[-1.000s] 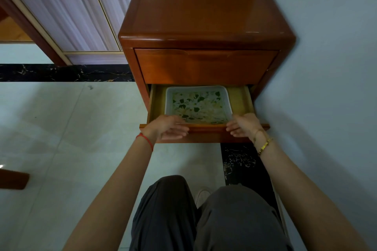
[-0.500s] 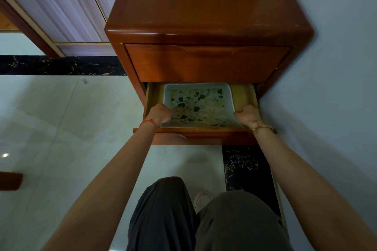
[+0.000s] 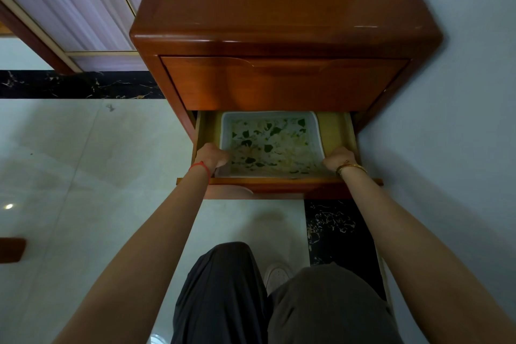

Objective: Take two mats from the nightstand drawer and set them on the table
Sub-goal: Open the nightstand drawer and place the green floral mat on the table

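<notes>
The wooden nightstand (image 3: pixel 284 16) stands against the right wall, and its lower drawer (image 3: pixel 279 183) is pulled out. Inside lies a rectangular mat (image 3: pixel 270 145) with a pale border and a green leaf pattern; I cannot tell whether more than one is stacked there. My left hand (image 3: pixel 212 155) is inside the drawer, fingers curled on the mat's left edge. My right hand (image 3: pixel 339 157) is curled on the mat's right edge. The mat still lies flat in the drawer. No table top is in view.
The upper drawer (image 3: pixel 282 83) is closed just above my hands. A pale wall (image 3: pixel 460 120) runs along the right. Glossy light floor tiles (image 3: pixel 83 176) spread to the left. A dark wooden piece (image 3: pixel 11 250) pokes in at the left edge. My knees fill the bottom.
Both hands left the drawer's front edge, reached into the drawer and closed on the mat's left and right sides. My head moved closer to the nightstand.
</notes>
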Available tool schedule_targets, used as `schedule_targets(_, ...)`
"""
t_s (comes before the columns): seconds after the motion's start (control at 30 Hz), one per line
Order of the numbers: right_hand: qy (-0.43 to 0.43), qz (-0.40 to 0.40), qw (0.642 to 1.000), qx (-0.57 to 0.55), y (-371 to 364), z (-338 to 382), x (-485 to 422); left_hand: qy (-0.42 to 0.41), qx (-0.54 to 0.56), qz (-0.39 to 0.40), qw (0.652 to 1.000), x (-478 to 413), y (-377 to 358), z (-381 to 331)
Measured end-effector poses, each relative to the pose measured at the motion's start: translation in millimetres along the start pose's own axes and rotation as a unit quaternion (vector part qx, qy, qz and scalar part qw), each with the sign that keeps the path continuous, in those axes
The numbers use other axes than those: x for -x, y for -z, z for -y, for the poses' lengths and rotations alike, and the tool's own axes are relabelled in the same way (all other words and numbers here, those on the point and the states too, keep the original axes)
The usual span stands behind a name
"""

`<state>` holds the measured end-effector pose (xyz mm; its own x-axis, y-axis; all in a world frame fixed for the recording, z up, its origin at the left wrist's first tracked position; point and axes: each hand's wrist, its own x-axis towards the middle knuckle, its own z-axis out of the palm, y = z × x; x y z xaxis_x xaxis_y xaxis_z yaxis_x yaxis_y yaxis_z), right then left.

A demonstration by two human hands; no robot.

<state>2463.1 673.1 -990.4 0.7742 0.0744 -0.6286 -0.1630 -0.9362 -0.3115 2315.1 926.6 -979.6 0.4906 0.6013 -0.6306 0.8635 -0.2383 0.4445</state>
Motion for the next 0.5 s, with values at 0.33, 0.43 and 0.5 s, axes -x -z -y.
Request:
schedule_targets(0.33, -0.040, -0.003, 0.971, -0.237, 14, 1, -5, 0.102, 0.348, 0.105, 0.926, 8, 19, -3)
schedule_targets(0.43, -0.057, 0.020, 0.947, -0.317, 18, 2, 1, 0.077, 0.337, 0.097, 0.933, 16, 18, -8)
schedule_targets(0.5, -0.058, 0.016, 0.949, -0.309, 19, 3, 3, 0.062, 0.338, 0.090, 0.935, 19, 18, -8)
